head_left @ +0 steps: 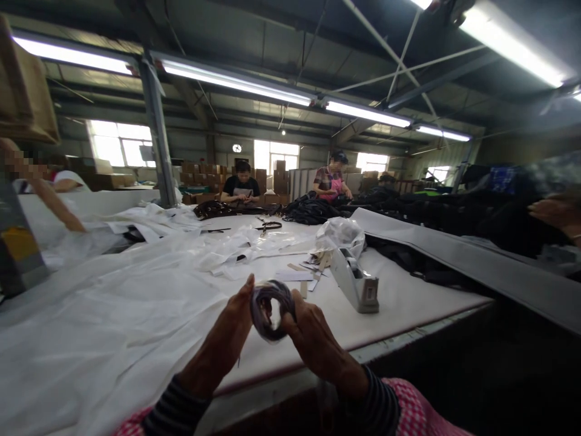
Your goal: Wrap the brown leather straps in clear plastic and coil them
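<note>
Near the table's front edge, my left hand (232, 324) and my right hand (313, 333) hold a dark coil (271, 288) between them. The coil is a greyish ring of wound layers, possibly a rolled strap, with an open middle; its exact kind is unclear. My left palm and fingers press its left side. On the right, my thumb reaches into the ring while the other fingers wrap its outer side. Just beyond my right hand stands a grey tape dispenser (356, 283).
White sheeting (100, 309) covers the left of the table. Paper scraps (302, 275) and a crumpled clear bag (341, 235) lie behind the coil. Dark straps (313, 209) are heaped at the back, where two people work. Another person's hand (551, 213) shows at right.
</note>
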Available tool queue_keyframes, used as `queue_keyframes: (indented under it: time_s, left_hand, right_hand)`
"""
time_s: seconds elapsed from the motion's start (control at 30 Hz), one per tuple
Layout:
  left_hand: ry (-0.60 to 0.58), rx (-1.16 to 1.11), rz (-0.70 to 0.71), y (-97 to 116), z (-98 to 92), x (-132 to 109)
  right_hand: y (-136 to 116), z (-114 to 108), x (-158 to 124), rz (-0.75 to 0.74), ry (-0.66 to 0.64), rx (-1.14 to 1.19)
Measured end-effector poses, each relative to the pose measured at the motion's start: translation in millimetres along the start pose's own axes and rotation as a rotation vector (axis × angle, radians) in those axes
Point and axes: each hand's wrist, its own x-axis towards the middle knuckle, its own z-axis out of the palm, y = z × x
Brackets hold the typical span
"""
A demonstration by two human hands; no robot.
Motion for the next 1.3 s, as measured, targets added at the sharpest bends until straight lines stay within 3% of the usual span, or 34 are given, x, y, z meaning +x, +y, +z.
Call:
queue_keyframes:
  time_s: [0.1, 0.17, 0.23, 0.3, 0.37, 0.53, 0.6, 0.7, 0.87, 1.0, 1.1, 1.2, 1.3]
  left_hand:
    - [-0.319, 0.197, -0.109, 33.9, -15.7, -0.9]
    - [-0.516, 0.433, -0.073, 58.2, -19.3, 0.3]
    - [-0.61, 0.653, 0.005, 73.3, -19.9, 3.5]
    - [-0.657, 0.819, 0.06, 72.1, -22.8, 7.7]
    - [-0.708, 0.948, 0.114, 54.4, -31.8, 10.7]
    - [-0.768, 1.009, 0.398, -8.8, -69.9, 6.7]
    - [-0.821, 0.962, 0.523, -20.6, -78.8, 4.3]
    - [-0.864, 0.946, 0.624, -21.3, -81.7, 7.6]
    - [-0.877, 1.199, 0.585, -7.4, -87.6, 30.5]
    - [-0.827, 1.429, 0.503, -4.0, -88.3, 46.3]
    - [-0.749, 1.478, 0.465, -12.4, -72.8, 47.5]
    - [-0.7, 1.443, 0.453, -21.9, -56.7, 42.9]
    - [-0.705, 1.344, 0.47, -23.0, -54.7, 41.0]
  right_hand:
    - [-7.4, -20.1, 17.8, -0.147, -0.057, -0.257]
    - [-8.9, -30.2, 30.7, -0.301, -0.036, -0.424]
    - [-5.4, -34.9, 39.0, -0.418, -0.026, -0.537]
    - [2.6, -33.9, 39.2, -0.481, -0.07, -0.58]
    - [13.3, -28.8, 30.9, -0.493, -0.178, -0.53]
    - [39.6, -18.2, 0.2, -0.36, -0.518, -0.248]
    - [47.6, -18.9, -2.6, -0.296, -0.574, -0.188]
    - [57.1, -21.5, 6.8, -0.292, -0.591, -0.167]
    - [64.7, -12.4, 27.5, -0.398, -0.571, -0.186]
    - [56.2, 11.6, 26.0, -0.278, -0.497, -0.162]
    - [49.2, 23.7, 21.8, -0.198, -0.436, -0.186]
    - [51.4, 18.1, 24.5, -0.183, -0.468, -0.13]
    - [62.0, 3.1, 32.3, -0.219, -0.54, -0.065]
